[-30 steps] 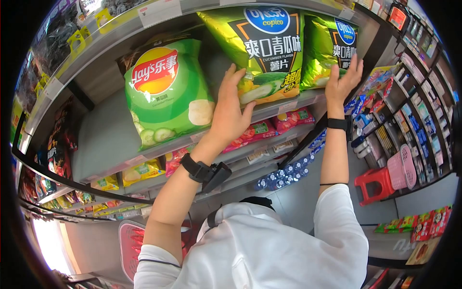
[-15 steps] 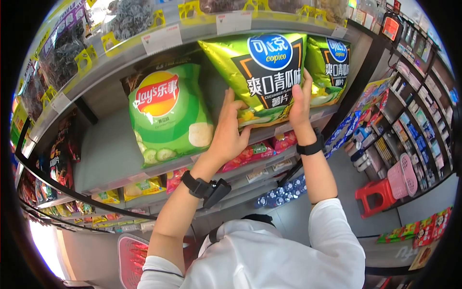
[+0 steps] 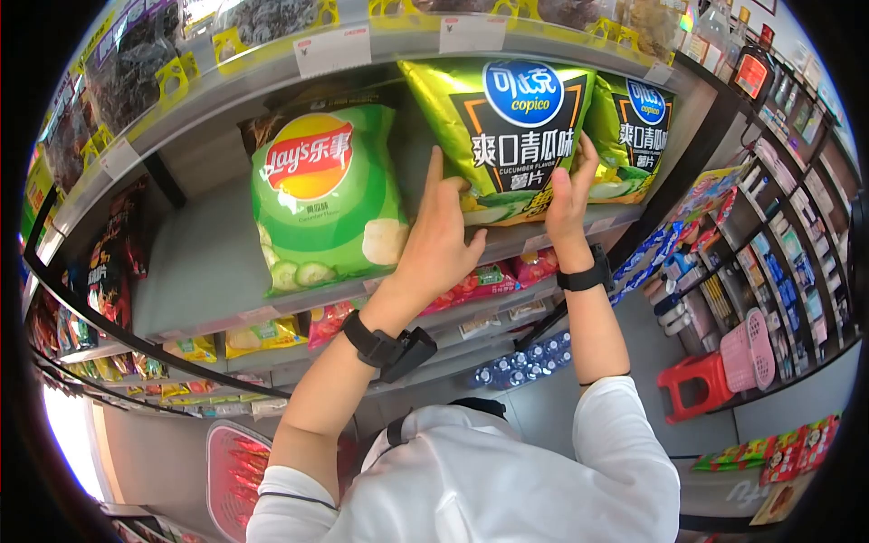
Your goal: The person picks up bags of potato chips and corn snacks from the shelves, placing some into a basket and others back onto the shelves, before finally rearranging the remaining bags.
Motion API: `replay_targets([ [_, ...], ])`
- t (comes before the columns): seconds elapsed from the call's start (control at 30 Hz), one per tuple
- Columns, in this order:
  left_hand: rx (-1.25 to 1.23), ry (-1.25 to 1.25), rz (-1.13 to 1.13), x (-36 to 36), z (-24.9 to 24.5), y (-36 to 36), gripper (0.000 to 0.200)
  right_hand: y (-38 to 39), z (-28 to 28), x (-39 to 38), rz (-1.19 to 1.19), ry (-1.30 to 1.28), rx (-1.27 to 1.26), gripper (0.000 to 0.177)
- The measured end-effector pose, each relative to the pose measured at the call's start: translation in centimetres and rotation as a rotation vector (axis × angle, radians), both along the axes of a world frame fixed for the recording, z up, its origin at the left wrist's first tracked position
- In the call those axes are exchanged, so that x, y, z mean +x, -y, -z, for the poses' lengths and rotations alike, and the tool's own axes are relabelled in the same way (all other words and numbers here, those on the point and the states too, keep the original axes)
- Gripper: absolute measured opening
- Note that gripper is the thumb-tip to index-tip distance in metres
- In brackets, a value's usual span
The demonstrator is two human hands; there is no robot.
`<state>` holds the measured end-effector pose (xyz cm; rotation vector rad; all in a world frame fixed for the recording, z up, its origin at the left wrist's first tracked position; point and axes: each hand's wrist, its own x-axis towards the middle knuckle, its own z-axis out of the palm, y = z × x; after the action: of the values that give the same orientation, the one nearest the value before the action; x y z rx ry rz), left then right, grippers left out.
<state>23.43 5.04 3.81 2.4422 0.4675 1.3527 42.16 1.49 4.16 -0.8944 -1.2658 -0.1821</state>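
A shiny green copico bag of cucumber-flavour potato chips [image 3: 496, 118] stands on the shelf, leaning slightly, between my two hands. My left hand [image 3: 442, 237] is against its lower left side, index finger stretched up along the edge and thumb below the bag. At the lower right, my right hand [image 3: 572, 195] grips its edge with the fingers on the side and the thumb at the front. A second copico bag [image 3: 638, 145] stands just right of it, partly covered. Left of my hands is a green Lay's bag [image 3: 328, 208], apart from them.
The grey shelf [image 3: 195, 281] has a raised front edge, with price tags [image 3: 332, 52] on the shelf above. Lower shelves hold pink and yellow snack packs [image 3: 262, 337]. On the floor are bottled water packs [image 3: 520, 362], a red stool [image 3: 695, 387] and a pink basket [image 3: 222, 475].
The view has shifted slightly. The copico bag sits a little farther back and more upright against its neighbour, both hands still at its sides; my left thumb has come away from its bottom edge.
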Motion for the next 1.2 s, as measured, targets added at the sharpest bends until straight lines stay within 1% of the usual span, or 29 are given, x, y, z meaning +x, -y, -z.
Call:
replay_targets([
  [0.07,0.004,-0.047,-0.033,-0.3,-0.2,0.6,0.067,-0.2,0.1,0.4,0.009,0.015,0.0,0.063],
  [0.1,-0.013,-0.052,-0.039,-0.4,-0.3,0.8,0.067,-0.9,0.6,0.9,0.007,0.028,0.042,0.061],
  [0.17,0.012,-0.061,-0.07,-0.8,-0.4,1.2,0.071,-0.5,0.4,0.6,0.02,0.017,0.018,0.058],
  [0.23,-0.025,-0.09,-0.09,-1.4,-0.4,1.5,0.074,-0.8,0.4,0.7,0.021,-0.018,0.04,0.056],
  [0.3,-0.094,-0.124,0.018,-2.0,0.0,1.5,0.075,-0.4,0.4,0.7,0.011,-0.038,0.019,0.054],
  [0.37,-0.105,-0.141,0.012,-2.8,0.0,1.8,0.074,-0.3,0.5,0.4,-0.005,-0.062,0.008,0.053],
  [0.43,-0.195,-0.173,0.105,-3.4,-0.3,1.9,0.072,-0.9,1.0,0.8,-0.024,-0.081,0.002,0.052],
  [0.47,-0.261,-0.186,0.132,-3.6,-0.4,2.0,0.071,-1.4,1.6,1.5,-0.005,-0.045,-0.013,0.053],
  [0.5,-0.267,-0.184,0.126,-3.7,-0.1,2.0,0.071,-1.8,2.2,2.0,0.015,-0.007,-0.025,0.054],
  [0.53,-0.186,-0.191,0.053,-3.6,0.2,2.0,0.07,-1.7,1.9,1.7,0.069,0.026,-0.02,0.053],
  [0.57,-0.104,-0.196,-0.019,-3.5,0.4,2.0,0.069,-1.6,1.7,1.2,0.063,0.031,-0.022,0.053],
  [0.6,-0.106,-0.19,-0.024,-3.4,0.4,2.0,0.069,-1.2,1.5,0.6,0.053,-0.056,-0.032,0.052],
  [0.63,-0.16,-0.216,-0.03,-3.4,0.3,2.0,0.067,-0.8,1.2,-0.1,0.043,-0.143,-0.042,0.052],
  [0.67,-0.213,-0.242,-0.034,-3.3,0.2,1.9,0.065,-0.6,1.2,-0.2,0.047,-0.174,-0.057,0.053],
  [0.8,-0.156,-0.273,-0.06,-2.9,0.4,1.6,0.059,0.0,1.4,0.0,0.102,-0.198,-0.13,0.056],
  [0.83,-0.215,-0.257,0.004,-3.0,0.1,1.6,0.057,0.1,1.4,0.1,0.104,-0.195,-0.131,0.056],
  [0.87,-0.274,-0.242,0.068,-3.0,-0.1,1.6,0.055,0.1,1.7,0.3,0.051,-0.243,-0.163,0.057],
  [0.9,-0.274,-0.243,0.072,-3.0,-0.2,1.7,0.055,0.3,1.8,0.4,-0.002,-0.293,-0.194,0.058],
  [0.93,-0.292,-0.203,0.077,-3.1,-0.2,1.8,0.054,0.5,1.9,0.3,0.003,-0.294,-0.192,0.058],
  [1.07,-0.278,-0.132,0.122,-2.7,0.1,1.8,0.052,0.9,2.1,0.3,0.016,-0.237,-0.204,0.059],
  [1.1,-0.289,-0.091,0.081,-2.3,0.3,1.6,0.052,0.7,2.1,0.6,0.015,-0.222,-0.205,0.059],
  [1.17,-0.113,-0.093,-0.131,-1.8,0.4,1.8,0.053,0.5,2.3,0.9,0.027,-0.187,-0.195,0.059],
  [1.2,-0.109,-0.112,-0.148,-1.4,1.0,1.5,0.053,0.4,2.5,1.1,0.0,-0.204,-0.218,0.061],
])
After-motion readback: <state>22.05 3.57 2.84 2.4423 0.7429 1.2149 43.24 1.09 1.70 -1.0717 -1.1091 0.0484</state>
